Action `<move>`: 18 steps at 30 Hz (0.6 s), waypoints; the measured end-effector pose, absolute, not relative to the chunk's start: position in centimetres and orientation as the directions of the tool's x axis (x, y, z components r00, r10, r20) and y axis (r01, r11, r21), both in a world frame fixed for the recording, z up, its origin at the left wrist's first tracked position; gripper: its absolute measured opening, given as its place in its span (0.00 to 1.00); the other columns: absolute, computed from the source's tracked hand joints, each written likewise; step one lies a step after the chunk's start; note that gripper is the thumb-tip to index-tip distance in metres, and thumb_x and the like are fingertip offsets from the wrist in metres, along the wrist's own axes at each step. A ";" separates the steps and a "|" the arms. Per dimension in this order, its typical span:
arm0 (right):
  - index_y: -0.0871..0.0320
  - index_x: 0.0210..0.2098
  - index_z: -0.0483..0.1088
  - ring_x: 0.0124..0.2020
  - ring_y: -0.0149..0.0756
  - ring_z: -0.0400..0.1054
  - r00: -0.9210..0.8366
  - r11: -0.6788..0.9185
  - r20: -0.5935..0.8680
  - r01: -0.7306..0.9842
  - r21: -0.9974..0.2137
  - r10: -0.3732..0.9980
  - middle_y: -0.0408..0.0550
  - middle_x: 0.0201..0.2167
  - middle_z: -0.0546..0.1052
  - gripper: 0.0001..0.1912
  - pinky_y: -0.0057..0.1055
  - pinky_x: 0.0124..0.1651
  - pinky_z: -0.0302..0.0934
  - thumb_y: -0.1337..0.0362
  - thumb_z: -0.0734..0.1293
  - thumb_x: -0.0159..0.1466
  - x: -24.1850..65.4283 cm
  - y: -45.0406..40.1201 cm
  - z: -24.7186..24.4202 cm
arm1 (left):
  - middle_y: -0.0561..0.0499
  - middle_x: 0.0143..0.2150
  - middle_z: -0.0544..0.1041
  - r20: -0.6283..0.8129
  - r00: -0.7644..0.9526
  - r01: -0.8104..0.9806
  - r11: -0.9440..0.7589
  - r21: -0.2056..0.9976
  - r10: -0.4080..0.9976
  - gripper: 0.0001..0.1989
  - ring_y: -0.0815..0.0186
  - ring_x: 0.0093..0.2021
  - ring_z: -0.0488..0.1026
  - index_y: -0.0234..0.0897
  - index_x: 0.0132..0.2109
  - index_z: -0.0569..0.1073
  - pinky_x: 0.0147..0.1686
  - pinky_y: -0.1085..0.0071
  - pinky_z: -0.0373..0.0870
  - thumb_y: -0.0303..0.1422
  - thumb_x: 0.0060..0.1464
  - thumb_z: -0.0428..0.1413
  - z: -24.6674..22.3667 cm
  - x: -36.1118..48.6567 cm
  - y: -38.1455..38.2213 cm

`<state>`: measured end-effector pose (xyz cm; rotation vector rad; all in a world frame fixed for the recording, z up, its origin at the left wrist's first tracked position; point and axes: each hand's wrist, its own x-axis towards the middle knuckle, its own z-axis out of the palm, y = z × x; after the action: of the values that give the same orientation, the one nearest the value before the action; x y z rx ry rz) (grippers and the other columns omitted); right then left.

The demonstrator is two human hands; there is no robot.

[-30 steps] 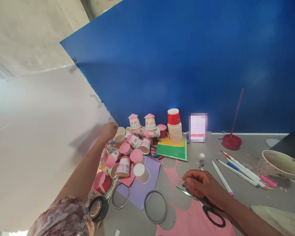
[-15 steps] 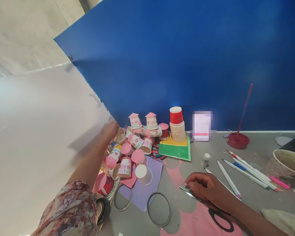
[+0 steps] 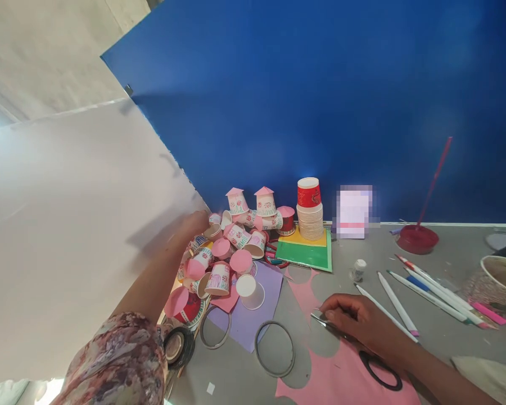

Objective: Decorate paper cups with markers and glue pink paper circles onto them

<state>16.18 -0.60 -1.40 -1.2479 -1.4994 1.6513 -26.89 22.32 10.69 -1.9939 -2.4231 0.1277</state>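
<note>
My left hand reaches to the back left, at the far edge of a heap of decorated paper cups. Its fingers are hidden, so I cannot see whether it grips a cup. Many cups carry pink paper tops; two with cone roofs stand upright on top of the heap. On the right, my right hand has its fingers curled over black-handled scissors, whose blade tips poke out beneath the fingertips. Under them lies a cut pink sheet with round pieces missing from its edge.
A stack of cups stands on a green and yellow packet. Grey rings and black tape lie in front, beside purple paper. Markers, a red dish and a tub occupy the right.
The whole view has shifted slightly, moving the table items a little to the right and up. Both hands keep about the same places among the objects.
</note>
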 end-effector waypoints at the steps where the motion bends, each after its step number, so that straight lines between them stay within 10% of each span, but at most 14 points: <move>1: 0.59 0.34 0.78 0.27 0.33 0.58 -0.393 -0.199 -0.253 0.174 -0.964 0.884 0.43 0.24 0.69 0.21 0.30 0.30 0.52 0.45 0.70 0.61 16.2 -0.7 -1.3 | 0.43 0.59 0.75 -0.074 -0.201 0.977 0.195 -0.083 0.977 0.20 0.56 0.55 0.76 0.37 0.60 0.72 0.52 0.55 0.77 0.39 0.65 0.60 10.6 -26.8 22.2; 12: 0.58 0.34 0.78 0.26 0.34 0.61 -0.394 -0.162 -0.237 0.214 -0.963 0.888 0.45 0.26 0.74 0.19 0.30 0.29 0.54 0.47 0.69 0.61 16.2 -0.5 -1.2 | 0.43 0.59 0.74 -0.146 -0.200 0.964 0.168 -0.206 0.969 0.19 0.56 0.55 0.76 0.39 0.60 0.73 0.52 0.55 0.77 0.40 0.65 0.60 13.7 -24.9 21.0; 18: 0.57 0.32 0.79 0.27 0.34 0.62 -0.389 -0.104 -0.196 0.245 -0.964 0.900 0.45 0.26 0.76 0.16 0.31 0.31 0.56 0.50 0.69 0.60 16.3 -0.5 -0.4 | 0.39 0.50 0.80 0.103 -0.238 0.954 0.252 -0.162 0.966 0.10 0.48 0.52 0.78 0.34 0.48 0.79 0.47 0.59 0.75 0.32 0.63 0.56 18.3 -24.7 18.6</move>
<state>16.33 -0.54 -0.41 -1.2646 -1.6174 1.5321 -24.66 18.60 18.29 -1.8149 -2.3359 0.0958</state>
